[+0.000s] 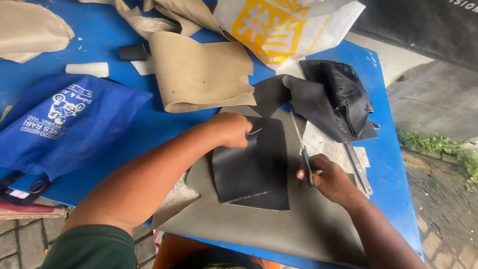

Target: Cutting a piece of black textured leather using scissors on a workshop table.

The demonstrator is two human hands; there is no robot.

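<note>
Lying flat on a grey sheet [298,224], a black textured piece [256,169] is pinned at its top edge by the closed left hand [230,129]. Scissors [302,149] are gripped in the right hand [331,178]. The piece is judged light, limp, best held by edges. Beyond, a blue bag [59,124] with white print lies left; a white bag [289,25] with a yellow panel lies far.

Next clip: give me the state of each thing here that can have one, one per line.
Scissors: held in right hand, blades pointing away.
Black textured sheet: flat, pinned by left hand.
Grey board: flat underneath.
Blue bag: lying flat.
Tan sheet: edge curled.
</note>
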